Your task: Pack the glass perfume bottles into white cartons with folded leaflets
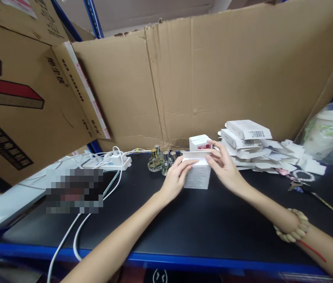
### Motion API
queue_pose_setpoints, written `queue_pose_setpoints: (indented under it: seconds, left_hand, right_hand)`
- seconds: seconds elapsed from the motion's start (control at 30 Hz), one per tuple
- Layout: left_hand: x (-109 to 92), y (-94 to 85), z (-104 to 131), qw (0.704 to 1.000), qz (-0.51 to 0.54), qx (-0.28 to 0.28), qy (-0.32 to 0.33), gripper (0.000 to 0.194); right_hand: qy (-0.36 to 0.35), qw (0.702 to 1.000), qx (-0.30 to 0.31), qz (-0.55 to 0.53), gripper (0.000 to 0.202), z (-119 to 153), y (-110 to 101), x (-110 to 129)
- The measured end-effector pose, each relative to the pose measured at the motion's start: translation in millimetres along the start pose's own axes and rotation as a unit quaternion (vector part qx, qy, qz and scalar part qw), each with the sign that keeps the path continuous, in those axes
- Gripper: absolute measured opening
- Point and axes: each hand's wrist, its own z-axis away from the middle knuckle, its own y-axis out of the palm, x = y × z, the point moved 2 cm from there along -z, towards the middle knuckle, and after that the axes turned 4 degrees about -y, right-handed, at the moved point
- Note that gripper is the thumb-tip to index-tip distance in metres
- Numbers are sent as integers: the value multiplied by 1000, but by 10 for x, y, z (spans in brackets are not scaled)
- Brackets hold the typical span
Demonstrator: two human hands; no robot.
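Upright on the black tabletop stands a small white carton (196, 177) with fine print on its near side and a raised top flap. My left hand (176, 173) grips its left side, the fingers bent over the top edge. On the right, my right hand (223, 163) has its fingers closed around the flap and upper corner. Directly behind is a second white box (198, 141) with a pink picture, partly covered by my right fingers. Several glass perfume bottles (155, 162) stand just left of my left hand, some hidden by it.
Flattened white cartons (247, 131) are piled at the right, beside a bagged drink cup (331, 122). Keys and a beaded bracelet (303, 175) lie in front. White cables (119, 173) and a power strip (115, 160) are at the left. Cardboard walls (213, 78) enclose the back.
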Motion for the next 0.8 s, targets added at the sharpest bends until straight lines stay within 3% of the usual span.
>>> queue_pose_setpoints:
  seconds: [0.07,0.2,0.33,0.47,0.6,0.8]
  left_hand:
    - [9,6,-5,1000,-13,-16,11,28]
    - [33,9,21,994,-22,-108,-10,21]
    - [38,20,37,991,-34,-127,5,17]
    - [-2,-9,34,976,-142,-157,54,15]
    - [-28,-37,17,963,-220,-134,75,19]
    - [23,-27,4,977,-177,-90,81,18]
  right_hand:
    - [8,1000,11,3,39,-58,-3,19]
    - [13,998,39,38,29,-141,-45,-2]
    - [17,998,50,38,27,-155,-93,-50]
    - [10,997,62,39,31,-129,-101,-65]
    - [-11,998,47,47,36,-114,-108,-64]
    - [-10,995,56,77,40,-127,-112,-41]
